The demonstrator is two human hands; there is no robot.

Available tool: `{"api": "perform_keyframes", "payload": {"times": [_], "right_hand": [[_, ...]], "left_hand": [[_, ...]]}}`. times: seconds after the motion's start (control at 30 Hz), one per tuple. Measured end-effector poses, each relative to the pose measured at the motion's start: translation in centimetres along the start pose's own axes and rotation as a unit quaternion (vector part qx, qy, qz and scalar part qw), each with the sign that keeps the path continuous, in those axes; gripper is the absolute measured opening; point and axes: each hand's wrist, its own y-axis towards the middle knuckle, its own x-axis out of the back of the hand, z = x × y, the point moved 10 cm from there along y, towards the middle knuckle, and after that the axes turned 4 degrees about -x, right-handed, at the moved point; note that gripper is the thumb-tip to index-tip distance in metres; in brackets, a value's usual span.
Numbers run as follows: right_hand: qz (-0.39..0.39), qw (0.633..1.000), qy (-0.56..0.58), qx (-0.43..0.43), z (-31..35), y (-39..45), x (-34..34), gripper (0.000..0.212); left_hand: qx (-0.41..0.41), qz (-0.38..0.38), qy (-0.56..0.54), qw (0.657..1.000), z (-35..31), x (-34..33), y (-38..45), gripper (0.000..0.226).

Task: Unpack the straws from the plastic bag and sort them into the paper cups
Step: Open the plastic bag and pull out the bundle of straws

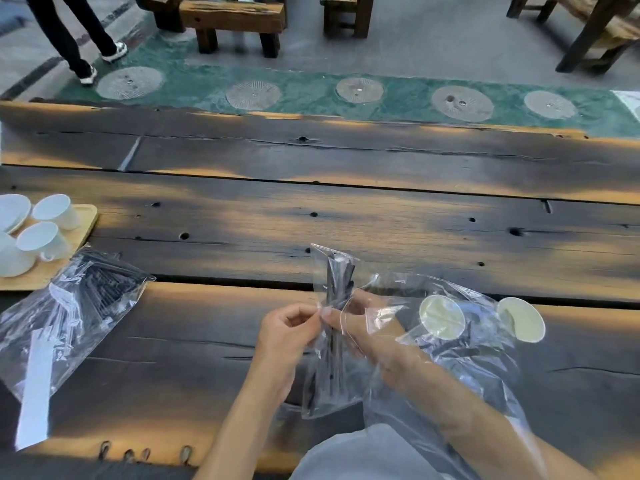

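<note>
I hold a narrow clear plastic bag [327, 368] of black straws [337, 278] upright over the table's near plank. My right hand [363, 327] grips the bag around its middle. My left hand [291, 330] pinches the plastic right beside it. Two paper cups [441, 317] [523, 318] lie on their sides to the right, under a loose clear bag [460, 358] draped over my right forearm. A larger clear bag [69, 313] with black straws lies flat at the left.
A wooden tray [81, 226] at the far left carries several white ceramic cups [45, 239] and a saucer. The dark plank table [346, 209] stretches ahead. Beyond it are wooden benches and a person's legs [76, 32] at top left.
</note>
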Motion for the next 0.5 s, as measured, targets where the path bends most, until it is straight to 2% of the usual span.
{"api": "perform_keyframes", "payload": {"times": [0.07,0.13,0.2,0.33,0.4,0.5], "right_hand": [[0.009,1.000,0.006,-0.005,-0.3,0.1,0.1,0.011],[0.012,0.999,0.036,-0.040,-0.8,0.3,0.1,0.021],[-0.002,0.997,0.011,-0.070,-1.4,0.8,0.5,0.028],[0.010,0.997,-0.030,-0.065,-0.8,1.5,0.6,0.007],[0.017,0.998,-0.015,-0.056,-0.4,1.4,0.7,0.016],[0.050,0.998,0.000,-0.044,-0.9,1.5,0.9,0.009]], "left_hand": [[0.006,-0.006,0.003,1.000,0.3,0.5,0.1,0.006],[0.011,-0.005,-0.005,1.000,0.5,0.6,0.0,0.005],[0.019,-0.002,-0.015,1.000,0.9,0.4,-0.2,0.005],[0.031,-0.014,-0.022,0.999,1.6,0.5,-0.3,0.007],[0.031,-0.028,-0.034,0.999,1.5,1.1,-0.2,0.010],[0.024,-0.030,-0.036,0.999,1.1,1.7,0.3,0.014]]}}
